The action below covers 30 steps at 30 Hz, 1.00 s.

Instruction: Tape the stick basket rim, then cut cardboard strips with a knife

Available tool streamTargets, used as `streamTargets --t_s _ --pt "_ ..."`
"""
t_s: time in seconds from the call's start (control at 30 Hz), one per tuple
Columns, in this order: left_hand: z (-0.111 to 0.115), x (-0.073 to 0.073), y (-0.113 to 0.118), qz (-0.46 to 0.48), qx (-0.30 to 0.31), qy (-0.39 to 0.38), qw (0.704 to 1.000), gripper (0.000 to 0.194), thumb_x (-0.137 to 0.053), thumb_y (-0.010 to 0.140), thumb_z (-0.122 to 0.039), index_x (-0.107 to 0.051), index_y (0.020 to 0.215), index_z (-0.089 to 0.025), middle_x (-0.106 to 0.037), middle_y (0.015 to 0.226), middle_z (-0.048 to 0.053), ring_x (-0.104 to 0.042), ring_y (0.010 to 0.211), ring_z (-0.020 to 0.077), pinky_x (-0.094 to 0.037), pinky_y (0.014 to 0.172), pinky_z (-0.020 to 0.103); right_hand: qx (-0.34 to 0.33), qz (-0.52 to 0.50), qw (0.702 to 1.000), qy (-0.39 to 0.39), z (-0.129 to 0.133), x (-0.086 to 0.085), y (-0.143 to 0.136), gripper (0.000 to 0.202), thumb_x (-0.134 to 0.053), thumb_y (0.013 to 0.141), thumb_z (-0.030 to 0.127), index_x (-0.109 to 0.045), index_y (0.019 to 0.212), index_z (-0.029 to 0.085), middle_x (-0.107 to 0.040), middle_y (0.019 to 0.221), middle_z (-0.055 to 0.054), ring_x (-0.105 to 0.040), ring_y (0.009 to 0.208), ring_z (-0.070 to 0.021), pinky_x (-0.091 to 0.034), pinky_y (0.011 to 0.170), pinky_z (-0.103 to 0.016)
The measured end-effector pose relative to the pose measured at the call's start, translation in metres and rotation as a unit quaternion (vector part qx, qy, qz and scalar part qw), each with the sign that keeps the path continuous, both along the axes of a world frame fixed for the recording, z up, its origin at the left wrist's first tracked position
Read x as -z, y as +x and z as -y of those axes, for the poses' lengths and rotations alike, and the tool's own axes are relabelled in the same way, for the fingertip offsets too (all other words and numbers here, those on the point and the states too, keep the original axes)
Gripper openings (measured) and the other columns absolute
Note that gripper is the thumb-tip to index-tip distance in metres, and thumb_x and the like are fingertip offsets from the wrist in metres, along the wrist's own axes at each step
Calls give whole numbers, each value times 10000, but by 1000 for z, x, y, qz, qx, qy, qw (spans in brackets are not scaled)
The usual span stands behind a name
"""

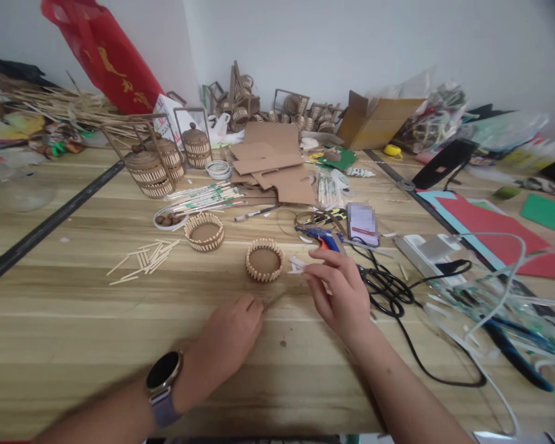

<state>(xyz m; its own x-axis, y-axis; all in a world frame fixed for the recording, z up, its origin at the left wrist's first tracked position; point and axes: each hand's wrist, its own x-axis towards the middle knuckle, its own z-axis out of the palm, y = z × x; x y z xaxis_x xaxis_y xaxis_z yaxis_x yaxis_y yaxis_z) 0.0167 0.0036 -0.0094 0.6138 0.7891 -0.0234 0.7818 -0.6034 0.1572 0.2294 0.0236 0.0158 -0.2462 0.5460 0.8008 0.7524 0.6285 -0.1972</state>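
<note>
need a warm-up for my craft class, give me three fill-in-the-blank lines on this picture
The wrist of the left hand wears a ____.
The loose sticks lie to the ____ of both small round baskets.
The coiled cable beside the right hand is ____ in colour.

Missing words: watch; left; black.

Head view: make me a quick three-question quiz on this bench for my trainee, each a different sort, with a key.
1. Multiple choice: which wrist wears the watch? A) left B) right C) neither
2. True or false: the phone lies to the right of the white bowl of brown balls.
3. Count: how many open stick-walled rings stand in the middle of the table?

Key: 1. A, behind the left hand. 2. True. 3. Two: a nearer ring and a farther ring.
</note>
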Motion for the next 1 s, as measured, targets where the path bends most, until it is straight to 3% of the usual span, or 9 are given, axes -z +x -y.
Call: streamTargets --t_s 0.13,0.23,0.3,0.4,0.5,0.6,0.67,0.77,1.0 --pt "10 0 -7 -65 97 82 990 273 -488 840 23 -645 1011 -121 -683 1013 124 -633 890 262 -532 743 371 -51 -91 990 -90 2 -8 3 105 -555 950 167 -616 931 250 -696 904 -42 -669 862 -183 -534 764 -317" --pt "19 -1 -12 -92 137 106 981 243 -507 832 15 -652 973 -120 -680 913 113 -626 823 254 -523 678 354 -115 -194 945 -239 2 -17 12 110 -595 954 320 -612 885 235 -675 799 -23 -645 738 -164 -522 649 -278" --pt "26 4 -15 -103 135 107 980 246 -507 845 5 -657 992 -123 -678 888 106 -623 800 244 -512 654 341 -165 -245 887 -355 2 -23 17 270 -645 904 478 -605 830 222 -663 747 -24 -619 668 -158 -501 584 -269" --pt "39 19 -19 -99 117 112 982 282 -498 869 -13 -661 1072 -120 -690 1045 148 -632 897 254 -520 729 363 -229 -262 774 -529 2 -27 18 423 -697 809 608 -580 769 204 -655 702 -22 -569 593 -133 -464 540 -254" --pt "53 33 -21 -76 87 148 982 347 -472 884 -24 -652 1173 -90 -676 1184 194 -623 1060 292 -519 847 418 -244 -238 665 -664 3 -20 7 441 -724 771 605 -575 788 190 -635 687 0 -508 550 -96 -420 521 -227" --pt "66 42 -20 -60 58 191 978 380 -452 885 -25 -637 1217 -38 -673 1226 219 -638 1109 310 -534 860 411 -250 -189 606 -731 3 -4 -10 412 -729 757 564 -582 813 183 -608 674 24 -496 546 -85 -395 505 -208" --pt "71 45 -20 -54 47 206 976 382 -434 899 -35 -632 1225 -24 -669 1250 221 -654 1117 312 -551 858 395 -250 -158 595 -748 3 7 -18 367 -718 763 519 -588 808 180 -595 660 32 -504 547 -87 -397 496 -203" --pt "75 48 -21 -45 43 208 976 374 -407 946 -75 -624 1248 -35 -664 1282 199 -645 1169 305 -561 897 374 -231 -135 602 -753 2 18 -25 293 -695 769 451 -587 784 179 -587 649 35 -511 545 -90 -411 485 -204" --pt "79 53 -25 -41 43 164 985 411 -364 974 -95 -563 1328 -29 -602 1363 224 -593 1253 326 -545 964 424 -178 -105 608 -767 -1 13 -35 127 -633 783 291 -593 728 183 -626 650 31 -541 513 -83 -410 460 -186"
